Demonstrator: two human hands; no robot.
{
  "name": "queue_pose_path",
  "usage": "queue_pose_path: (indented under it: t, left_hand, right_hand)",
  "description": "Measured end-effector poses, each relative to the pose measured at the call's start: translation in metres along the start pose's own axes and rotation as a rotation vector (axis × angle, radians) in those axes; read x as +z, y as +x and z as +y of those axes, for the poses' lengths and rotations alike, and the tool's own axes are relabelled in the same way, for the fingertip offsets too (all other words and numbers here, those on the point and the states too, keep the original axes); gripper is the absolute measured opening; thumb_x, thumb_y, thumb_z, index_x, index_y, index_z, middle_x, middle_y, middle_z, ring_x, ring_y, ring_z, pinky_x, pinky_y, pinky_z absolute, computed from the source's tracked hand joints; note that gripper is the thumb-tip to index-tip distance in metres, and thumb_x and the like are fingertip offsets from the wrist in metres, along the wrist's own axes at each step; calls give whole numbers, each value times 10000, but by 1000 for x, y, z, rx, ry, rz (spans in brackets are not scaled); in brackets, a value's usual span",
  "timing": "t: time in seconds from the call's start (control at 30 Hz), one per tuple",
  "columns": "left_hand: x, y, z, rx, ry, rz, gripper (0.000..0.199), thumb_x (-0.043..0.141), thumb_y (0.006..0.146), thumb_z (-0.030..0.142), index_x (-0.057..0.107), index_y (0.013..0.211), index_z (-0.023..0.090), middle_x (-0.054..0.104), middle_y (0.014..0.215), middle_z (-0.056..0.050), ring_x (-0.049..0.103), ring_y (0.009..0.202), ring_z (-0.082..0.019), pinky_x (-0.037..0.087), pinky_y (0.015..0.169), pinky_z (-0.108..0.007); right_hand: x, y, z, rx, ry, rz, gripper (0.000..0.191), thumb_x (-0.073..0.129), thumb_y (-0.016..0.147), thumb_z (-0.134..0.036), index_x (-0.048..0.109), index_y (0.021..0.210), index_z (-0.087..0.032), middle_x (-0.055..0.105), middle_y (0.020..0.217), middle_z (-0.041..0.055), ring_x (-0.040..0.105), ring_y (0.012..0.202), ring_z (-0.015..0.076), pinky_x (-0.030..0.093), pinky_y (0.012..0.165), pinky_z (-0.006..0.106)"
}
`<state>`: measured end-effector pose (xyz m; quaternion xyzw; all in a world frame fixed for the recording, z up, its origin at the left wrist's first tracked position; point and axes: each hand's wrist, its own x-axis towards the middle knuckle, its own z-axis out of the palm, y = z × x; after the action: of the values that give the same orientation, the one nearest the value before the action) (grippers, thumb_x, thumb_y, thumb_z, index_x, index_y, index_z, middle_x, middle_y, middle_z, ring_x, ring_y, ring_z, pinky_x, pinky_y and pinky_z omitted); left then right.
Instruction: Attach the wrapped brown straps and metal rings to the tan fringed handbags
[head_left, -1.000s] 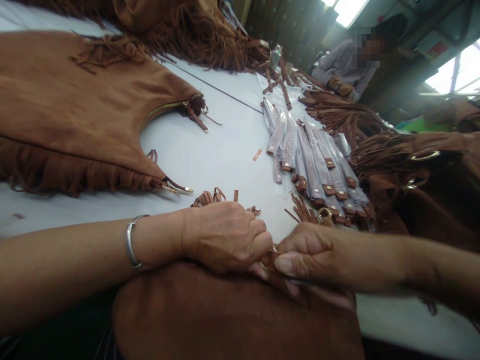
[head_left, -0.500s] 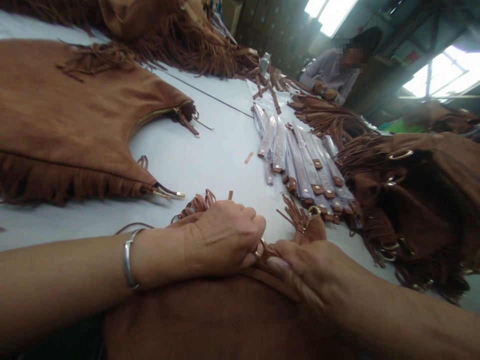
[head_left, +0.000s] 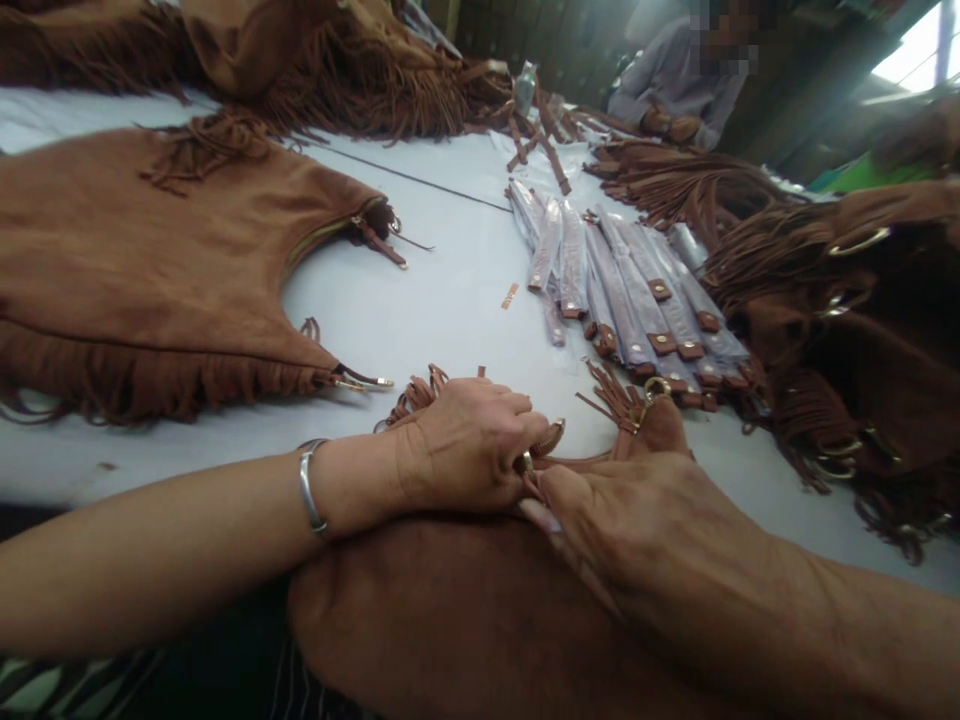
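Observation:
A brown suede bag (head_left: 420,610) lies at the table's near edge, below both hands. Closed in a fist, my left hand (head_left: 476,445) grips the bag's upper edge; a small metal ring (head_left: 527,462) shows beside its fingers, and a curved zipper end (head_left: 553,436) sticks out beyond them. My right hand (head_left: 645,500) pinches the bag's edge against a thin leather piece at that ring, thumb on top. Exactly what lies inside the fingers is hidden. Past the right hand, the bag's end carries a gold ring (head_left: 658,388) and a fringe tassel (head_left: 611,395).
Another fringed bag (head_left: 187,260) lies flat at left on the white table (head_left: 420,300). Plastic-wrapped straps (head_left: 622,290) are piled right of centre, near a small gold plate (head_left: 510,296). More bags (head_left: 862,330) are heaped at right. A person (head_left: 667,85) sits beyond the table.
The view has tilted down slightly, and the table's things sit farther right. Both hands keep their grip close together. The curved zipper end now shows beyond my left hand.

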<state>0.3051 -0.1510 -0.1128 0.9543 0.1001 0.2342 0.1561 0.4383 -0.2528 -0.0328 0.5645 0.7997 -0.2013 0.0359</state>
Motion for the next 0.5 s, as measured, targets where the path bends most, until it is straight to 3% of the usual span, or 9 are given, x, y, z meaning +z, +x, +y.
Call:
queue_pose_path:
  t: [0.1, 0.3, 0.4, 0.5]
  left_hand:
    - [-2, 1, 1, -25, -25, -1, 166, 521, 719, 339, 501, 660, 185, 540, 622, 4, 511, 577, -146, 350, 557, -262]
    - [-1, 1, 0, -40, -77, 36, 308, 503, 730, 477, 478, 631, 185, 523, 590, 6, 493, 534, -148, 323, 523, -269]
    - [0, 0, -1, -17, -106, 74, 240, 511, 715, 409, 479, 632, 186, 523, 587, 9, 487, 524, -143, 318, 517, -269]
    - [0, -1, -2, 28, -126, 112, 115, 502, 677, 296, 485, 639, 189, 521, 577, 12, 487, 520, -138, 319, 516, -261]
  right_hand:
    - [-3, 1, 0, 28, -174, -45, 241, 364, 901, -260, 567, 825, -153, 587, 646, 88, 497, 552, 186, 307, 601, 321]
    - [-10, 2, -1, 75, -251, -112, 135, 430, 827, -216, 548, 773, -180, 554, 580, 41, 398, 434, 142, 195, 507, 312]
    - [-11, 4, -1, 46, -215, -115, 71, 476, 772, -165, 544, 755, -174, 562, 616, 35, 412, 451, 130, 224, 505, 295]
    - [-11, 6, 3, -5, -112, -121, 154, 421, 858, -219, 545, 783, -168, 561, 628, 32, 447, 477, 129, 263, 507, 274]
